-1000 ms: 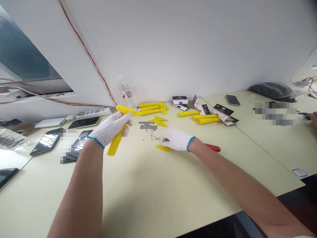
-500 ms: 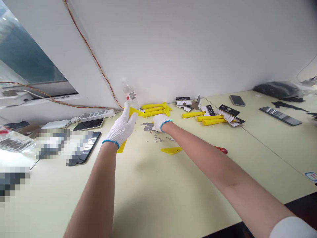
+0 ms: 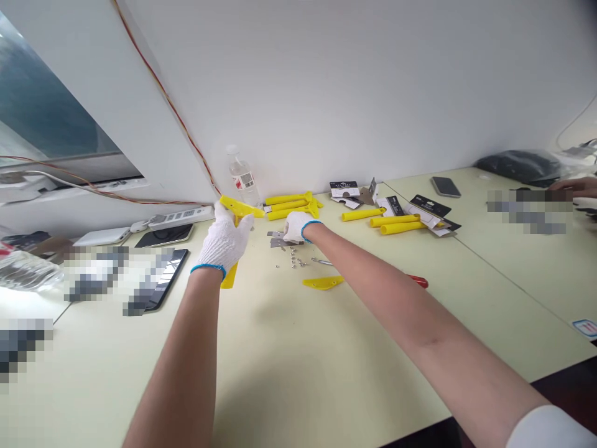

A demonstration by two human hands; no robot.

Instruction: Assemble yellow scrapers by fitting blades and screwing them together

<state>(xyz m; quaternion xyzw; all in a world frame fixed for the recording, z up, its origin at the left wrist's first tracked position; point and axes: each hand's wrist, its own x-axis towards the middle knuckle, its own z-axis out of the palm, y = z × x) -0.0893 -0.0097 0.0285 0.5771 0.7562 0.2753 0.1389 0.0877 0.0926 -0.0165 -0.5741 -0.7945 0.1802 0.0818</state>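
Note:
A yellow plastic scraper (image 3: 241, 206) is in my left hand (image 3: 222, 241); the gloved fingers wrap round its handle, the wide head sticks out above them and the handle end shows below the wrist. My gloved right hand (image 3: 296, 228) is closed at a small pile of flat grey metal blades (image 3: 277, 239), with its fingertips pressed on them and partly hidden. Several small screws (image 3: 293, 257) lie just in front of the blades. Nearer to me lies a loose yellow clamp plate (image 3: 321, 284) with holes. My right forearm crosses a screwdriver, whose metal shaft (image 3: 321, 261) and red handle (image 3: 418, 281) show on either side.
Yellow scraper handles (image 3: 286, 208) lie by the wall beside a clear bottle (image 3: 242, 177). More handles (image 3: 396, 225) and black-and-white cards (image 3: 429, 211) lie to the right. Phones (image 3: 165, 235) and a power strip (image 3: 181, 216) are at left. Another person's hand (image 3: 578, 186) is at far right.
My left hand has turned the scraper, so its head now tilts up and shows more fully. My right hand has shifted slightly left over the blades. Another person's hand has appeared at far right.

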